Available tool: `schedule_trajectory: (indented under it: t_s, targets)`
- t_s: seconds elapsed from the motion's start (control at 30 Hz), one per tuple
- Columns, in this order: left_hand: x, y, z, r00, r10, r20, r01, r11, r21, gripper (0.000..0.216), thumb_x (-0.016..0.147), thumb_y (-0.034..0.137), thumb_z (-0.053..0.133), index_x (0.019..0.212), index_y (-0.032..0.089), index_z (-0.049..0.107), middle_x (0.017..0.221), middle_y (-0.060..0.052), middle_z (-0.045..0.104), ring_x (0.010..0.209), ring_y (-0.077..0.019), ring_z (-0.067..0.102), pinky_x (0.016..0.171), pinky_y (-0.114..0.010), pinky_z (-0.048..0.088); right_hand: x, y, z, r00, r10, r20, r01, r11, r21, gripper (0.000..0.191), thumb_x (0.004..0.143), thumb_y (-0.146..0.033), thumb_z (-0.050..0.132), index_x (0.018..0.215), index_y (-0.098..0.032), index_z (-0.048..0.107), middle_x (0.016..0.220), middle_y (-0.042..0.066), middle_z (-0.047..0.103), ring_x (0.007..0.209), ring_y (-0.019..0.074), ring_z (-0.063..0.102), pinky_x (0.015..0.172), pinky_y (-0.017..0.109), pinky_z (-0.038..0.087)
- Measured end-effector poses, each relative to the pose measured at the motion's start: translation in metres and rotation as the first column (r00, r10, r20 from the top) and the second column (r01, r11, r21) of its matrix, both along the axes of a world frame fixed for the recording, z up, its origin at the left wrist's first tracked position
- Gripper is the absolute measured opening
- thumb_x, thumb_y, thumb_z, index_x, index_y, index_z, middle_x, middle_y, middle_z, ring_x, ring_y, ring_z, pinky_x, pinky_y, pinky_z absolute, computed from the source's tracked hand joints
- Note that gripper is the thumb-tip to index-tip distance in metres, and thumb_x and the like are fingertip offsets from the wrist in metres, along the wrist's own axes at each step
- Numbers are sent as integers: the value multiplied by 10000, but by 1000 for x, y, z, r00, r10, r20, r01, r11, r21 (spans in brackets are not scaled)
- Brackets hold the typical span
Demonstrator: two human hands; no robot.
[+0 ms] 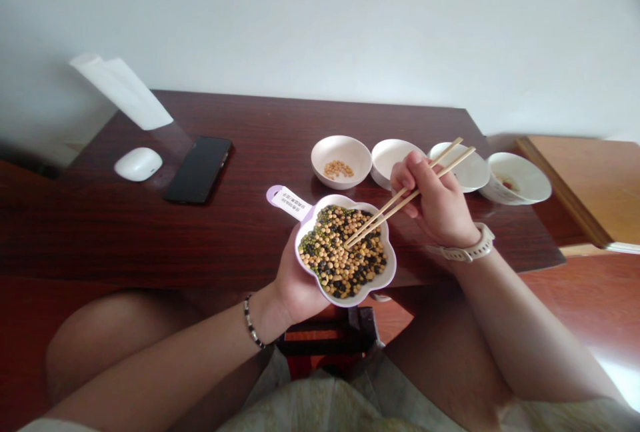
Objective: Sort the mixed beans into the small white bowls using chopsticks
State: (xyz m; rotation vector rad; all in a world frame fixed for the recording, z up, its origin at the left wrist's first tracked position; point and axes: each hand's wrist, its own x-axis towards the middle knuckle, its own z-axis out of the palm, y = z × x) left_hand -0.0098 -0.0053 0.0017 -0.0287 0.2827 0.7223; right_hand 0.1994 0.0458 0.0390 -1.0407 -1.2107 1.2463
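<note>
My left hand (299, 285) is closed around the side and underside of a white and lilac flower-shaped bowl (391, 272) with a labelled handle. Mixed soybeans, black beans and green beans (345, 259) fill it. In my right hand (433, 199) is a pair of wooden chopsticks (387, 211), their tips together among the beans near the bowl's middle. I cannot tell whether a bean is between the tips. Beyond the hands stands a white bowl (341, 144) with several soybeans (339, 169) at its bottom.
To its right are a second white bowl (385, 152), partly behind my right hand, a third (467, 175) and a fourth (525, 179) with something reddish inside. At left lie a black phone (199, 169), a white mouse (139, 164) and an upright white object (125, 92) on the dark table (250, 125).
</note>
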Motion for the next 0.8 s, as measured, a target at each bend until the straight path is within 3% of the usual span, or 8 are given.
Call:
schedule_trajectory:
  t_s: [0.57,0.8]
  targets:
    - [0,0,-1,998,-13,55,10,999,53,571,941,549,436,1324,169,623,1277,-125,693,1246,-328,616,1113,-526,424,-1,-1,2,999,26,-39,-27,1000,-8,561,976,-636,735,699,-217,485,623,-25,443,428,70,312,372,275,149]
    - [-1,1,-1,999,-8,42,8,1000,-2,550,941,552,429,1301,191,635,1342,-118,656,1254,-316,609,1118,-528,416,0,3,4,991,-53,-121,52,999,-11,604,896,-627,835,671,-223,446,612,-43,393,428,59,267,341,263,146]
